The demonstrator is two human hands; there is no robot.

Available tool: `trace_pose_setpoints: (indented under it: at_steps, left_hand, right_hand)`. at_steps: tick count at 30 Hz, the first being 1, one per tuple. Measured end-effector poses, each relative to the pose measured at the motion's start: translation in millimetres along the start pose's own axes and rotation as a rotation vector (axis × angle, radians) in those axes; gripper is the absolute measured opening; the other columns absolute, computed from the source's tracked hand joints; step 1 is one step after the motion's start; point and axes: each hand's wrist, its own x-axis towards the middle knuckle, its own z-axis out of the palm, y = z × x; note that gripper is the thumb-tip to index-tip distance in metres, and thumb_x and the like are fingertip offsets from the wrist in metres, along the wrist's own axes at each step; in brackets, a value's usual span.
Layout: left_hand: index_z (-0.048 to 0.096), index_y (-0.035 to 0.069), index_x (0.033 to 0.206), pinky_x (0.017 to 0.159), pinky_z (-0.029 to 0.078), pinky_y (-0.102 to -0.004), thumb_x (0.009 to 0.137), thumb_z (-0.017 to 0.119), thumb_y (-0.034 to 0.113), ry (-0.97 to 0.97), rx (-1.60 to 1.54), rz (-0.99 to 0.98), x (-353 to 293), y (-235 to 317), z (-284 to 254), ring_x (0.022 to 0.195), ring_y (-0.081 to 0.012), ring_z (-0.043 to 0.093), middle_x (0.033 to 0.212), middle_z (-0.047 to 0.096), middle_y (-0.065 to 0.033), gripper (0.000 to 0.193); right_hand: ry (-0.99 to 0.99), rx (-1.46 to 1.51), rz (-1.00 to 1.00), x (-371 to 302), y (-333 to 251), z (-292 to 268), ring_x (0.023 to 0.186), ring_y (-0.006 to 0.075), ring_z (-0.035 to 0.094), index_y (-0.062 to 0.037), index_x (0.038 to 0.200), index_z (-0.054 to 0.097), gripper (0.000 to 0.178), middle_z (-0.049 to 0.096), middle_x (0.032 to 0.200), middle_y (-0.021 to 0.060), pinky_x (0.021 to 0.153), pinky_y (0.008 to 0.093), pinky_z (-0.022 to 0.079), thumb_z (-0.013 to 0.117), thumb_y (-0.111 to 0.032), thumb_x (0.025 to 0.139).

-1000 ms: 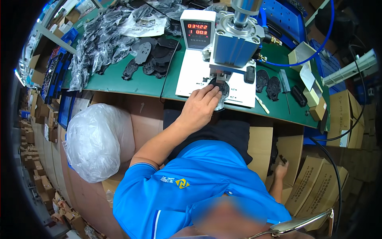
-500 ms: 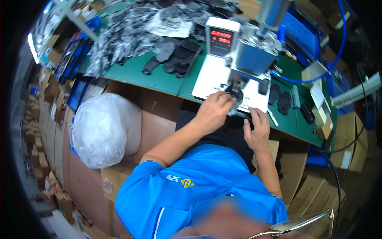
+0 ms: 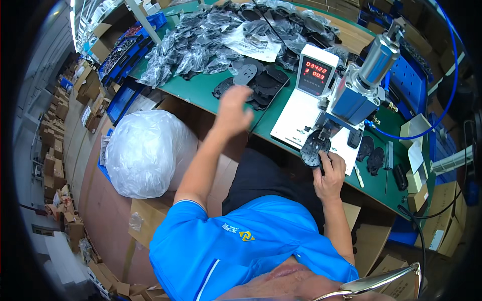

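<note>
Black oval plate [image 3: 312, 150]: right of the frame's centre, below the head of the press, its near end jutting past the front edge of the white base plate [image 3: 296, 118].
Right hand [image 3: 330, 175]: just below and right of that plate, fingers bent and touching its right edge; whether finger and thumb pinch it, I cannot tell.
Left hand [image 3: 233, 114]: centre of the frame, slightly blurred, thumb apart from the loosely bent fingers, nothing seen in it; it is near the loose plates, contact unclear.
Loose plates [image 3: 268, 83]: upper middle of the frame, dark and overlapping, with a grey plate [image 3: 246, 74] on top.
Press [image 3: 354, 103]: upper right, a blue block with a silver cylinder, tilted in the view.
Display box [image 3: 315, 70]: left of the press, white casing, red lit digits.
Bagged parts [image 3: 206, 37]: top middle, a wide heap in clear plastic, a white printed bag [image 3: 256, 42] on it.
Green table [image 3: 188, 89]: across the upper half; right of the press, two dark plates [image 3: 375, 160] lie close together.
White plastic sack [image 3: 143, 153]: left of the frame, bulging, below the table's edge.
</note>
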Motion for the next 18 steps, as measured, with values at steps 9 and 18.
trace_pose_setpoints:
  at_steps: [9, 18]
  left_hand:
    - [0.071, 0.0, 0.144, 0.113, 0.053, -0.053, 0.102, 0.078, 0.032, -0.435, 0.326, -0.237, -28.7, -106.6, -14.6, 0.129, -0.0446, 0.066, 0.144, 0.073, -0.0211, 0.053]
    - [0.069, -0.001, 0.145, 0.117, 0.051, -0.0522, 0.095, 0.086, 0.04, -0.349, 0.271, -0.074, -65.5, -30.8, -30.0, 0.132, -0.0471, 0.064, 0.142, 0.072, -0.0226, 0.067]
  right_hand:
    - [0.031, 0.013, -0.012, 6.0, 1.8, 3.2, 0.118, 0.04, 0.068, -0.007, 0.131, 0.082, 0.053, 0.072, 0.124, 0.0165, 0.104, 0.0522, 0.053, 0.09, -0.008, 0.079]
    - [0.013, 0.007, 0.018, 4.6, 0.8, -1.8, 0.119, 0.0387, 0.069, -0.0084, 0.131, 0.081, 0.056, 0.073, 0.123, 0.0155, 0.104, 0.0511, 0.054, 0.092, -0.008, 0.076]
